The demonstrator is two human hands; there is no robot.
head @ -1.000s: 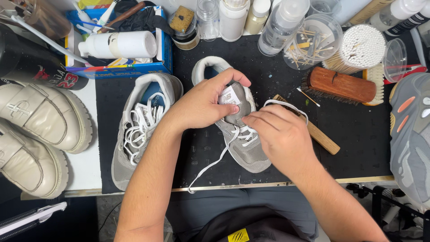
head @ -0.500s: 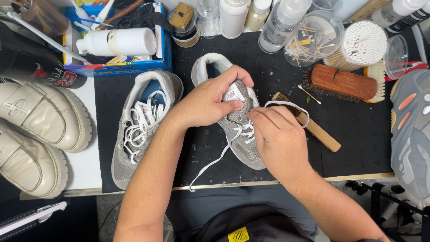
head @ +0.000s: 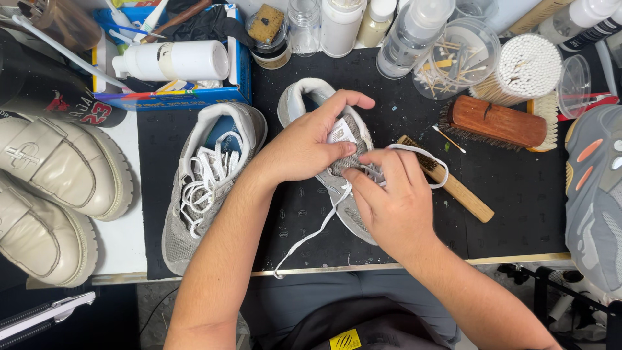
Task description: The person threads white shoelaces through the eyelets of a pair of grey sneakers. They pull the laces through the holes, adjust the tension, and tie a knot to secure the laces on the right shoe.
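A grey sneaker [head: 304, 97] lies on the black mat [head: 505, 194], heel away from me. My left hand [head: 304, 146] grips its tongue and upper. My right hand [head: 392, 198] pinches the white shoelace [head: 311, 233] at the eyelets; one end trails toward the table's front edge, and a loop of it shows to the right over a small brush. The matching grey sneaker [head: 207, 188] rests to the left, its laces loose and piled inside.
Two cream chunky shoes [head: 58, 194] sit at the far left, a grey-orange sneaker [head: 596, 201] at the right edge. A wooden brush [head: 499, 123], a small handled brush [head: 460, 191], cotton swabs [head: 525, 65], bottles [head: 343, 26] and a blue box [head: 175, 97] line the back.
My right hand has shifted slightly up toward the tongue along the eyelets. The left hand keeps its hold on the shoe.
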